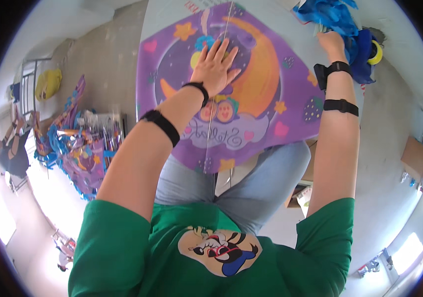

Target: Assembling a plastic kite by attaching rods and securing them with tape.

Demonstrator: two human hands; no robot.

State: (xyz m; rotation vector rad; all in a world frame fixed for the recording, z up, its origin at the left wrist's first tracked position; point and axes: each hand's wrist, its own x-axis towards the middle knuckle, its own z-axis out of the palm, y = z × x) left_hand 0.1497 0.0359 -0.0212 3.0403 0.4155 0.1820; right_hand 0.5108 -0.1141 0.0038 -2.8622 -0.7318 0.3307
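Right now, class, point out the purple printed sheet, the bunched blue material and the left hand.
Purple printed sheet (255, 91): head view, on the printed orange moon.
Bunched blue material (331, 19): head view, on its upper folds.
Left hand (214, 70): head view, on the back of the hand.

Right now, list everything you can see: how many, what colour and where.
Printed sheet: one, purple with orange moon, upper middle
Thin rod: one, whitish, down the sheet's middle
Table: one, pale grey, under the sheet
Strips: one bunch, blue, top right
Ring: one, yellow, top right
Pile: one, purple and blue, left
Box: one, brown, far right
Other person: at least one, dark clothes, far left
Shirt: one, green, bottom
Jeans: one pair, pale blue, lower middle
Straps: four, black, two per arm
Left hand: one, bare, flat on sheet
Right hand: one, bare, at strips
Smaller background items: too blurred.
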